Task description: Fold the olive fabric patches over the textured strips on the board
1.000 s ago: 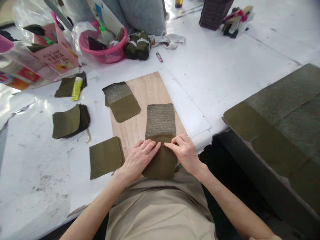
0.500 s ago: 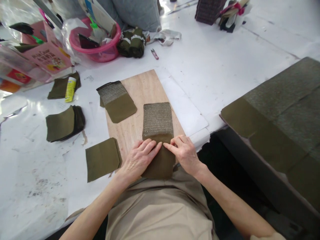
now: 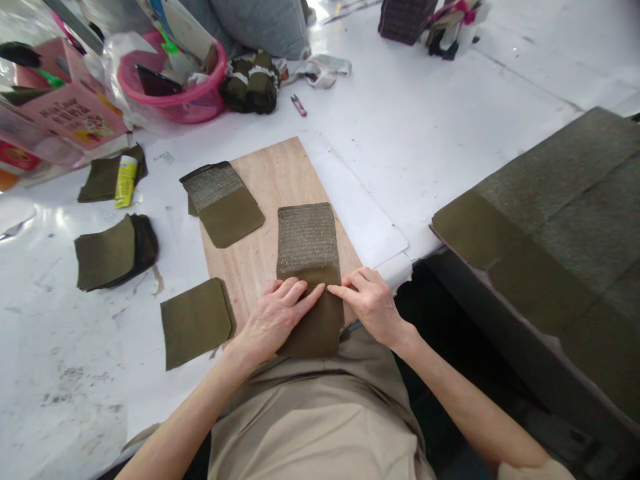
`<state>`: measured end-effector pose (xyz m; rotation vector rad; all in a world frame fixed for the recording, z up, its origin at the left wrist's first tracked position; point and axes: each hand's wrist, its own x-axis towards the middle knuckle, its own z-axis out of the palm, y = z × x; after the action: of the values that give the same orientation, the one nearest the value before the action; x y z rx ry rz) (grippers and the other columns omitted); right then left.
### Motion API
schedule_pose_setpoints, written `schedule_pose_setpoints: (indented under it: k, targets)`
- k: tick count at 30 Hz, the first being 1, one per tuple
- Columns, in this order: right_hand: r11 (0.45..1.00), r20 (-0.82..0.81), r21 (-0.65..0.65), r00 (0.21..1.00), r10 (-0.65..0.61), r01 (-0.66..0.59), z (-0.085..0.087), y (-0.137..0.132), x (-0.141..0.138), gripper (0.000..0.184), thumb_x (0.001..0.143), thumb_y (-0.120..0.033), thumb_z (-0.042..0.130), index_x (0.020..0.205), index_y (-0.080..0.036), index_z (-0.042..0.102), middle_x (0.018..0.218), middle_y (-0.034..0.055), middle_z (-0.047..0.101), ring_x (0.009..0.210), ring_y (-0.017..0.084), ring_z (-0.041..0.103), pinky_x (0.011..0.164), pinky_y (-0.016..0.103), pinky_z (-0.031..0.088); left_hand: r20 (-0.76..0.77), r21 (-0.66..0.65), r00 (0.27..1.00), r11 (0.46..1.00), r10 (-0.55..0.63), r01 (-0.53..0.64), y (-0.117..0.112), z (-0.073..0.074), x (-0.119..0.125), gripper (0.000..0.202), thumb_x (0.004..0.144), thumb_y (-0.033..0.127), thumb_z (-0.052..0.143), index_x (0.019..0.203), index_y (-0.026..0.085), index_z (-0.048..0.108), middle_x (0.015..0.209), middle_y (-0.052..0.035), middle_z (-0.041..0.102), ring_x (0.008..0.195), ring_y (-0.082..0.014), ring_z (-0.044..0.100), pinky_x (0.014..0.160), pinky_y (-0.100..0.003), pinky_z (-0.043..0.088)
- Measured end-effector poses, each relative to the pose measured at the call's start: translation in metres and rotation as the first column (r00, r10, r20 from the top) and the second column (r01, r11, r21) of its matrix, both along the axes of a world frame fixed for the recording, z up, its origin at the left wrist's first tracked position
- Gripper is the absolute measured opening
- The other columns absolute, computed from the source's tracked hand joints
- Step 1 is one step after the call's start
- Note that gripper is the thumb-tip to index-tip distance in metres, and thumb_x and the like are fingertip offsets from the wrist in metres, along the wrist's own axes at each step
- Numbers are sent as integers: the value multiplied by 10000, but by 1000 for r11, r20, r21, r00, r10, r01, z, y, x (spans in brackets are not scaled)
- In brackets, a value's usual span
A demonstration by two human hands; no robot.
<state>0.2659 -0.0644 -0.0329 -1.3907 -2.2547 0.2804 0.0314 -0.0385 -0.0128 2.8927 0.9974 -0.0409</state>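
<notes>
On a wooden board (image 3: 273,180) lies a fabric piece (image 3: 307,240), grey ribbed at the top and olive green at the bottom. My left hand (image 3: 275,315) rests flat on its olive part, fingers stretched out along the seam. My right hand (image 3: 367,300) presses the same seam from the right, forefinger pointing left, the other fingers curled. The two forefingers nearly touch. A second grey-and-olive piece (image 3: 223,203) lies on the board's upper left. A single olive piece (image 3: 195,321) lies left of my left hand.
A stack of olive pieces (image 3: 113,250) and a yellow glue stick (image 3: 125,180) lie at the left. A pink basin (image 3: 173,83), a pink box (image 3: 75,110), fabric rolls (image 3: 250,83) and small snips (image 3: 299,105) stand behind. Large stacked fabric panels (image 3: 550,220) fill the right side.
My hands stay pressed on the seam of the fabric piece. Only the view has drifted, so everything sits slightly further left and higher.
</notes>
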Motion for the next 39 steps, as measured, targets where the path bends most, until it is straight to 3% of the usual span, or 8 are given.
schedule_pose_setpoints:
  k: [6,25,35,39]
  targets:
    - [999,-2,44,1000,1,-1,-1,-1,1,216,953,-219,525,1075,-230,702,864,38,617,891,173,503,783,307,400,46,-7,999,1000,1,0,0,4,5,470,938,145,442,1406,182,423,1205,-111,535,1136,-245,472,948,-379,397]
    - [1000,10,16,1000,4,-4,0,-4,8,204,952,-219,528,1064,-225,699,893,45,648,921,172,524,808,302,422,-52,-90,998,996,-35,30,5,20,20,496,922,147,442,1413,207,415,1126,-116,545,1046,-238,499,857,-373,419]
    - [1000,87,10,996,18,-19,3,-10,19,237,955,-214,520,1125,-250,680,943,49,640,930,179,507,821,305,415,-125,19,991,998,-54,57,2,13,24,509,942,153,441,1434,248,350,1070,-86,535,980,-230,494,802,-358,405]
    - [1000,41,-24,999,-15,16,7,-15,21,264,944,-192,528,1154,-260,673,981,54,631,946,180,528,839,306,439,-145,45,988,998,-44,51,1,16,29,497,950,174,444,1428,274,349,1025,-70,530,941,-228,499,780,-363,405]
